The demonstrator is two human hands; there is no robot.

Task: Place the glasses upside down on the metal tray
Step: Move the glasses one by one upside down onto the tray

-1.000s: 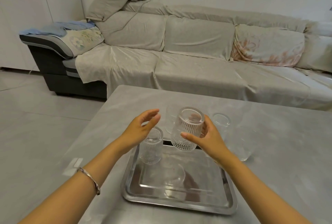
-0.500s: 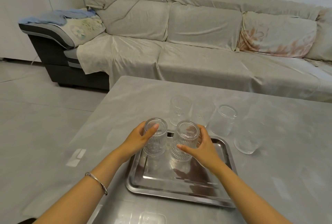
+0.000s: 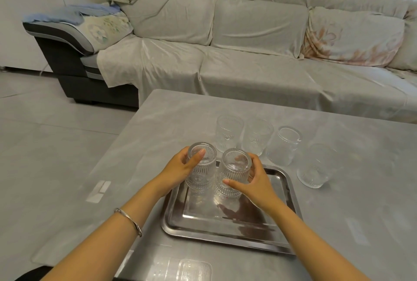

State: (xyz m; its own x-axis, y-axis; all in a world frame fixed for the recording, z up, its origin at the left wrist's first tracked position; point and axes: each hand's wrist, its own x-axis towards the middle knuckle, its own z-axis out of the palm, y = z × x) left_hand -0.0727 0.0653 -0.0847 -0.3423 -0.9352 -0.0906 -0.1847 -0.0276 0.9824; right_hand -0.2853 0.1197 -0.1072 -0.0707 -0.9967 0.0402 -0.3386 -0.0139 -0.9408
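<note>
Two ribbed clear glasses stand upside down side by side at the far end of the metal tray (image 3: 228, 233). My left hand (image 3: 180, 170) wraps the left glass (image 3: 203, 172) from its left side. My right hand (image 3: 255, 181) wraps the right glass (image 3: 232, 177) from its right side. Both glasses rest on the tray. Beyond the tray, several more clear glasses stand upright on the table: one (image 3: 229, 133) nearest the tray's far edge, another (image 3: 257, 136) beside it, a third (image 3: 283, 145) further right.
A rounder glass (image 3: 316, 165) stands right of the tray. The grey table (image 3: 158, 127) ends at its left edge near my left forearm. A covered sofa (image 3: 248, 55) runs behind the table. A clear plastic lid (image 3: 187, 269) lies at the near edge.
My right hand has lowered the upturned glass onto the tray beside the left one. My left hand has closed around the left glass. The view has tilted downward.
</note>
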